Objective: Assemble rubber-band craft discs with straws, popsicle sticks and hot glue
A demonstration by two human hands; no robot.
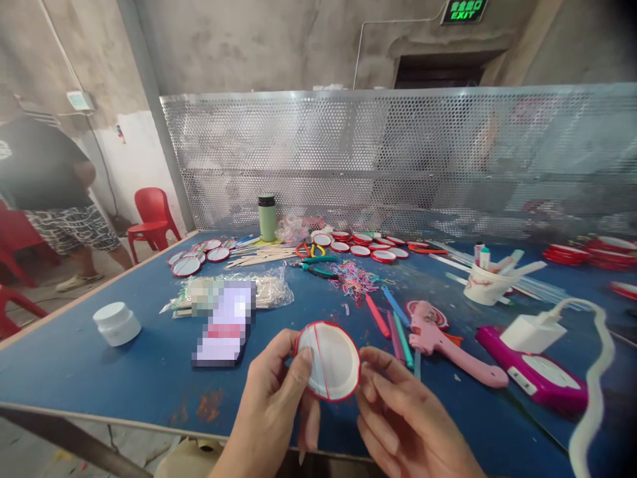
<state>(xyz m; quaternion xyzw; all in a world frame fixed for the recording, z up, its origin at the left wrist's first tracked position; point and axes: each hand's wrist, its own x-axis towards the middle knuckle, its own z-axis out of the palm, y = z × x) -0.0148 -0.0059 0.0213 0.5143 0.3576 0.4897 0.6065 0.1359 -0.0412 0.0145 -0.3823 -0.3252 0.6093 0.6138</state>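
Blue worktable [149, 372] under a perforated metal screen [398, 159]: near its front edge, my left hand [271, 405] and right hand [403, 418] pinch a round white disc [328, 362] with a red rim between them, face toward me, its red string running near-vertical. A pink glue gun [448, 345] lies just right, a white jar [117, 323] far left.

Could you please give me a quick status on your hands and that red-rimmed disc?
Left hand grips red-rimmed white disc, thumb on its face. Right hand pinches its right edge. Disc held above blue table; pink glue gun lies just right.
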